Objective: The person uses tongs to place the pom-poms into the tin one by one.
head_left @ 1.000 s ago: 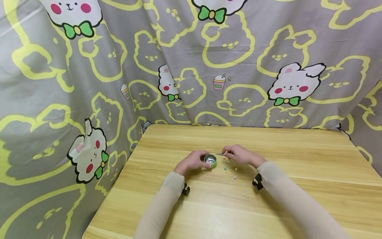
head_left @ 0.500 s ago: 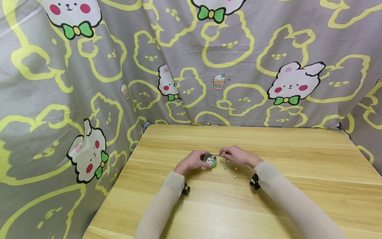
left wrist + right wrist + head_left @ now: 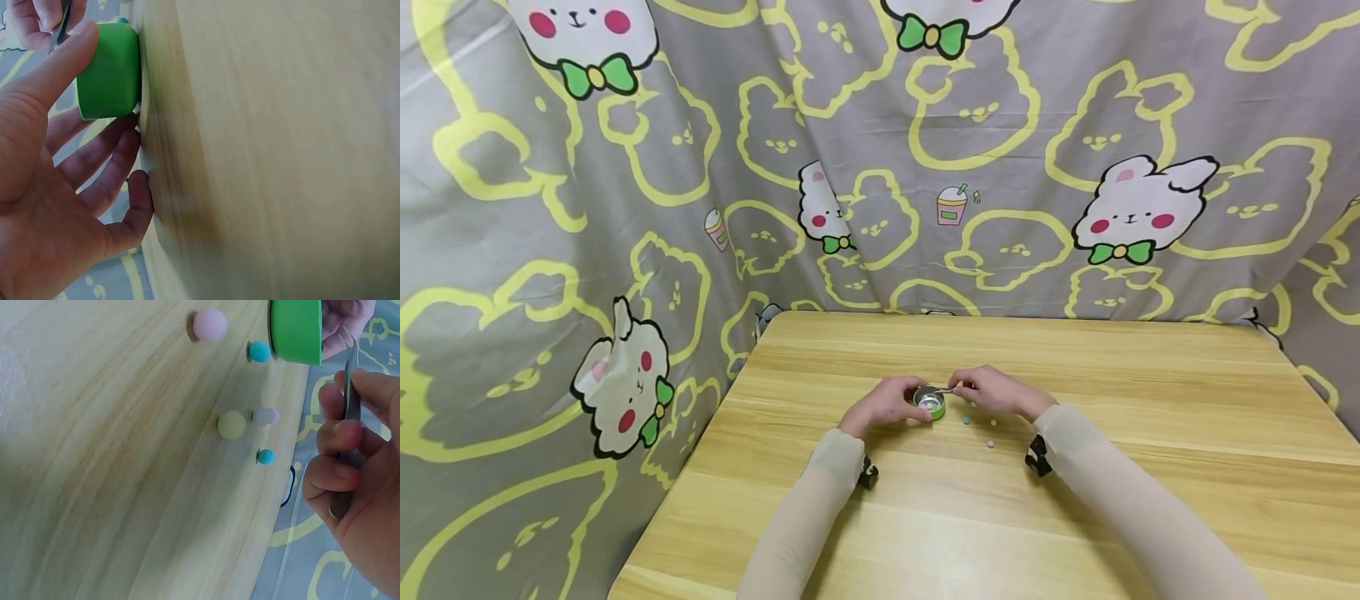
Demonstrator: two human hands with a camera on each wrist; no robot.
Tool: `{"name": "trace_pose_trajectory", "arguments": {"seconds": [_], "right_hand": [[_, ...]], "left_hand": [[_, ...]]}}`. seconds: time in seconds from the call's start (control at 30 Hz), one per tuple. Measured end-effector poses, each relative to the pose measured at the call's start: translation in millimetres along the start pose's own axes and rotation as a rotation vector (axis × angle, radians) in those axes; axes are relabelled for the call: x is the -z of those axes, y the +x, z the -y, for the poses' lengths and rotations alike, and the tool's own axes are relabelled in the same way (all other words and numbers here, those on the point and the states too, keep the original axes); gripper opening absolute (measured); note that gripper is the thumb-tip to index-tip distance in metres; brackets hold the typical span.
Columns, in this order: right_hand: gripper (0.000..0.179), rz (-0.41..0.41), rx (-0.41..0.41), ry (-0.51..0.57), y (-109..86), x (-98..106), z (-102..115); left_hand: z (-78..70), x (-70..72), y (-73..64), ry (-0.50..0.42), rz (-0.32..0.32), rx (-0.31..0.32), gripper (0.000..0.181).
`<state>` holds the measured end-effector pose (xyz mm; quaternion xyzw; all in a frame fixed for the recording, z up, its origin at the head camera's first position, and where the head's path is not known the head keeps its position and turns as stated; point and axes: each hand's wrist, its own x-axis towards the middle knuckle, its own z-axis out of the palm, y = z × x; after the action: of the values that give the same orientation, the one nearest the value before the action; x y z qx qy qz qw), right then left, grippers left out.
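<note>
With thumb and fingers round its side, my left hand [image 3: 887,403] steadies a small round green tin [image 3: 937,413] on the table. A few pale little balls seem to lie inside the tin's silvery interior, too small to tell apart. My right hand [image 3: 1000,392] grips steel tweezers [image 3: 352,403] between thumb and fingers. Their tips reach over the tin's rim; in the right wrist view they stand slightly apart, with no ball visible between them. Loose on the table beside the tin are a pink ball [image 3: 210,325], a teal ball [image 3: 259,351] and a pale yellow ball [image 3: 232,424].
Another small teal ball [image 3: 265,457] and a pale pinkish ball [image 3: 273,415] lie near the yellow one. The wooden table [image 3: 1135,375] stretches out around the hands. A patterned grey curtain [image 3: 880,125] hangs behind the table and along its left side.
My right hand has moved a little left, bringing the tweezers over the tin. A small pale ball seen at their tips half a second ago no longer shows there. My left hand stays put.
</note>
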<state>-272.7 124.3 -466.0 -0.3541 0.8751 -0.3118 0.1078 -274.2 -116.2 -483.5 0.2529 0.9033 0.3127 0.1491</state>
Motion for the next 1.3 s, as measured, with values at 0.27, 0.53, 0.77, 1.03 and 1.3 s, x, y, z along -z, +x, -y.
{"name": "trace_pose_trajectory", "arguments": {"seconds": [0.27,0.53,0.77,1.03,1.3], "right_hand": [[0.020,-0.026,-0.004,-0.017,-1.8,2,-6],[0.017,-0.088,0.017,-0.036,-5.8,12,-12],[0.018,-0.101,-0.028,-0.027,-15.1,23,-19],[0.019,-0.115,-0.073,-0.036,-26.1,33,-26],[0.015,-0.122,-0.075,-0.048,-34.8,31,-45]], "left_hand": [[1.3,-0.9,0.3,0.011,-0.004,0.007,0.050],[1.9,-1.1,0.4,0.005,-0.004,0.007,0.050],[1.8,-1.3,0.4,-0.001,0.002,0.017,0.052],[2.1,-1.1,0.7,-0.013,0.006,0.015,0.052],[0.5,-0.7,-0.5,-0.019,0.007,0.011,0.052]]}}
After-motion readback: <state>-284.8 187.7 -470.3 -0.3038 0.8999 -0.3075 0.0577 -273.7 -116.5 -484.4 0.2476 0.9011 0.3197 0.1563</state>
